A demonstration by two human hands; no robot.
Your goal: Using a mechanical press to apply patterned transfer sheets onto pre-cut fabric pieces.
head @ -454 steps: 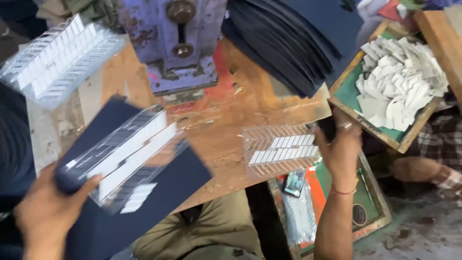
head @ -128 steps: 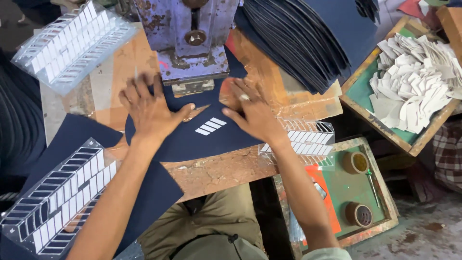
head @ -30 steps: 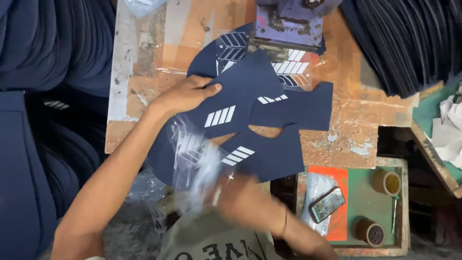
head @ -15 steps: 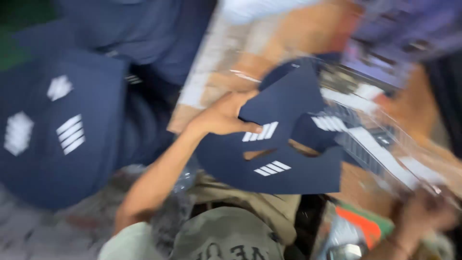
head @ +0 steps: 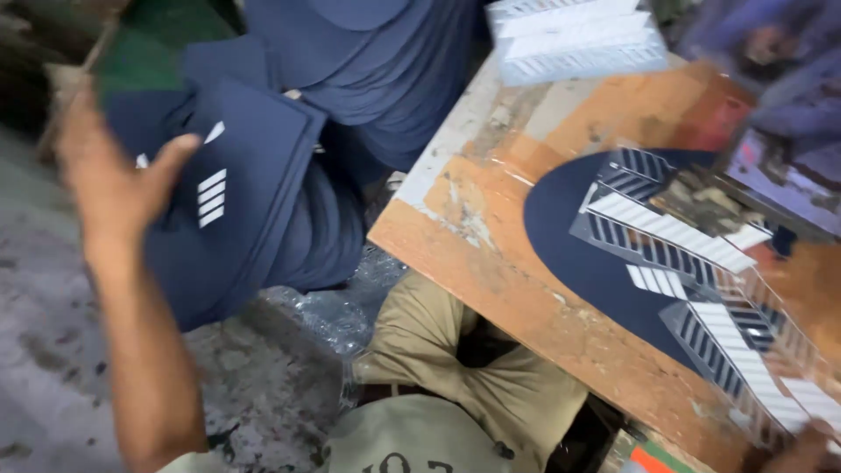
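Reaching left hand (head: 109, 180): spread wide, touching the dark navy cut fabric piece with white stripes (head: 232, 206) on a leaning stack.
Right hand (head: 802, 442): grip impossible to tell, at the clear plastic stripe sheet (head: 701, 289).
Risk: stack could slide to the floor; sheet could shift on the worn wooden desk (head: 491, 219).

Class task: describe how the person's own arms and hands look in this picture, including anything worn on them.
The left hand and its forearm are bare: no sleeve, glove, watch or ring shows. It is slightly blurred. Of the right hand only a small part shows at the lower right corner, so whether anything is worn there cannot be told.
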